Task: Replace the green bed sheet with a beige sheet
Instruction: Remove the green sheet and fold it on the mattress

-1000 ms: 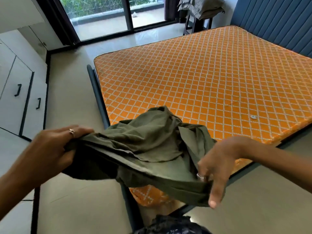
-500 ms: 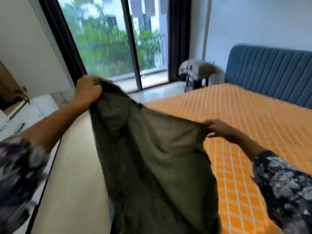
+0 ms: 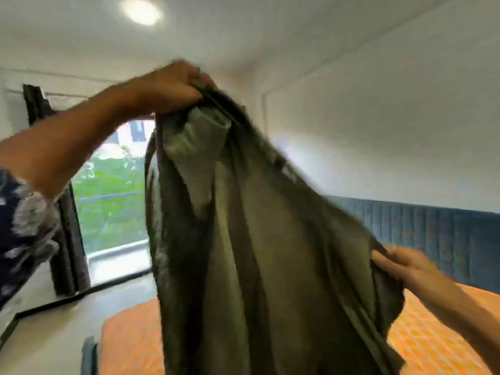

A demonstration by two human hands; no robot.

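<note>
We see the left hand gripping the green sheet high, the right hand pinching its right edge; it hangs before the orange mattress, hiding the window partly, blue headboard far right.

Only one view, from up on the head, tilted up and forward across the room toward the ceiling light and the far window. Very close to the green sheet, held up right in front and filling the middle. Lower down, just a bit of the orange mattress and the blue headboard at the right.
</note>
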